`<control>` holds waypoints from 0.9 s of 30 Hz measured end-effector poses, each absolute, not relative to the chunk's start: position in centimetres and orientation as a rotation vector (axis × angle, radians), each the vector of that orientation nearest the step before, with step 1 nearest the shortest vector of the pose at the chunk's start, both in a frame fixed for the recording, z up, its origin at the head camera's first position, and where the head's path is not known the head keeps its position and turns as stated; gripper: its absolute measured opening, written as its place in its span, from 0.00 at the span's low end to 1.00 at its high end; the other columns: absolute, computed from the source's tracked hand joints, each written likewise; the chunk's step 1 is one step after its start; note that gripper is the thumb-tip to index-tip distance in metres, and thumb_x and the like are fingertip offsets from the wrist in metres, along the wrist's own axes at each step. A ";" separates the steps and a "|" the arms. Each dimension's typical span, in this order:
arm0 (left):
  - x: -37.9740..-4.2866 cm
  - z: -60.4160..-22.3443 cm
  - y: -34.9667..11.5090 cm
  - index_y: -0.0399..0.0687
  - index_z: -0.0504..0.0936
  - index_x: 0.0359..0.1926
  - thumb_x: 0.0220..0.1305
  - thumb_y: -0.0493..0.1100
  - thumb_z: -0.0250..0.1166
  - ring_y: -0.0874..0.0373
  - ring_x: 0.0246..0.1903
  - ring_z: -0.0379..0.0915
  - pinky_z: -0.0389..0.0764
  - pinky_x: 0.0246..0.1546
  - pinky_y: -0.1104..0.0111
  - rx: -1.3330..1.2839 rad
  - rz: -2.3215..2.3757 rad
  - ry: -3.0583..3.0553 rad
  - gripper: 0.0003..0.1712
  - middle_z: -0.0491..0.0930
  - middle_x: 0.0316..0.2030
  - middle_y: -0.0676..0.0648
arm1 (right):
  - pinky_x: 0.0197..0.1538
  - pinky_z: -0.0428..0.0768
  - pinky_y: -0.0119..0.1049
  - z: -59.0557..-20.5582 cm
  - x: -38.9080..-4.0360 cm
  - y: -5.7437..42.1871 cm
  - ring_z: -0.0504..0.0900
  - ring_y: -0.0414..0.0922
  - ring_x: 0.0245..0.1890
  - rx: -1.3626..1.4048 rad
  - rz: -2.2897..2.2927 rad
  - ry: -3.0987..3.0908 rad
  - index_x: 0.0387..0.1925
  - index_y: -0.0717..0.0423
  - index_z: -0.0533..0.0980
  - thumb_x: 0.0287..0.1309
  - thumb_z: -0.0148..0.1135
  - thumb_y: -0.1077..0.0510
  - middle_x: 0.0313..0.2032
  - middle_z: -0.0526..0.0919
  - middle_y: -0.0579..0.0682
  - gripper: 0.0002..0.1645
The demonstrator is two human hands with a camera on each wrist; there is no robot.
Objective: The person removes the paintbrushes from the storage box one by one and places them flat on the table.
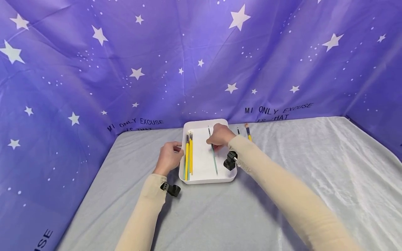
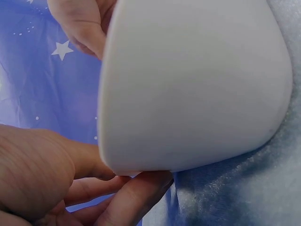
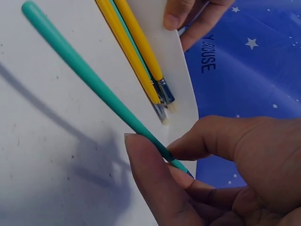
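Observation:
A white tray (image 1: 207, 181) lies on the table. My left hand (image 1: 169, 158) pinches its left rim, the thumb at the top edge and the fingers against the outer wall in the left wrist view. Over the tray's right half, my right hand (image 1: 221, 135) pinches a slim green paintbrush (image 1: 215, 163) between thumb and fingers near the bristle end. Its green handle (image 3: 89, 75) slants across the tray in the right wrist view. Along the tray's left side lie several yellow and green paintbrushes (image 1: 187, 153), bristles pointing to the far end.
Right of the tray, a yellow-handled paintbrush (image 1: 248, 131) with brown bristles and a dark-tipped brush (image 1: 238, 130) lie on the table, partly hidden by my right arm. Grey cloth (image 1: 220, 216) covers the table. A purple star-patterned curtain (image 1: 188, 45) hangs behind and at the sides.

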State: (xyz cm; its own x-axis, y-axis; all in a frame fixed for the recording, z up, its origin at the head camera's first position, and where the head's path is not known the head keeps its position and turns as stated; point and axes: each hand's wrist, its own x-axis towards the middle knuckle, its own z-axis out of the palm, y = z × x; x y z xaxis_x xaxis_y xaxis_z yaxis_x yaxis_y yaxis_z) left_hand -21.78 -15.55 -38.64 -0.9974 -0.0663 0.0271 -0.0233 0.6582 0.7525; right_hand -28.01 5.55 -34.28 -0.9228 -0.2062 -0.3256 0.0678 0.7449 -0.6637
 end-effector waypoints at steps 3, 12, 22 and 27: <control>-21.8 -38.7 -15.6 0.36 0.84 0.57 0.66 0.35 0.62 0.48 0.37 0.84 0.86 0.28 0.66 0.081 -1.275 -2.814 0.19 0.86 0.43 0.35 | 0.34 0.90 0.38 -34.0 -27.9 6.1 0.86 0.43 0.17 -0.120 -1.017 2.561 0.39 0.63 0.69 0.59 0.64 0.62 0.18 0.81 0.51 0.13; -21.6 -38.5 -15.4 0.35 0.83 0.58 0.67 0.35 0.62 0.47 0.38 0.85 0.87 0.29 0.65 0.080 -1.276 -2.822 0.20 0.86 0.44 0.35 | 0.35 0.90 0.38 -33.1 -27.4 7.8 0.88 0.44 0.18 -0.126 -1.029 2.582 0.33 0.65 0.76 0.59 0.65 0.62 0.18 0.83 0.51 0.09; -21.6 -38.5 -15.4 0.36 0.83 0.57 0.67 0.35 0.61 0.47 0.39 0.84 0.87 0.30 0.66 0.081 -1.268 -2.829 0.19 0.86 0.45 0.35 | 0.33 0.90 0.37 -32.6 -26.9 10.0 0.87 0.42 0.18 -0.132 -1.016 2.607 0.25 0.61 0.76 0.58 0.65 0.62 0.19 0.84 0.51 0.09; -21.6 -38.6 -15.5 0.36 0.83 0.57 0.67 0.35 0.61 0.47 0.40 0.84 0.87 0.30 0.65 0.081 -1.262 -2.830 0.19 0.86 0.45 0.36 | 0.39 0.90 0.41 -32.5 -26.8 10.8 0.87 0.43 0.19 -0.110 -1.053 2.586 0.26 0.63 0.76 0.58 0.64 0.62 0.21 0.83 0.52 0.09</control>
